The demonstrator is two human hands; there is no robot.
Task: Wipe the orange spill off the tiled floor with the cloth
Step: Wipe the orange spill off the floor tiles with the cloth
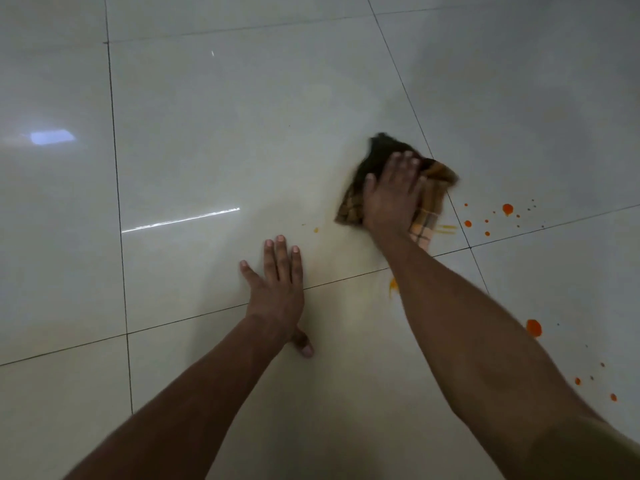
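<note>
Right hand (391, 192) pressed flat, fingers spread, on the checked cloth (429, 199) over a grout line of the tiled floor (207, 133). Left hand (277, 289) released, palm down on bare tile. Orange spill (507, 208) spots lie beside the cloth, toward the floor's right edge.

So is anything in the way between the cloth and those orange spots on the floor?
Nothing visible. The cloth, pressed flat under the right hand, has bare tile between it and the orange drops to its right. The left hand rests flat on the floor, away from them.
</note>
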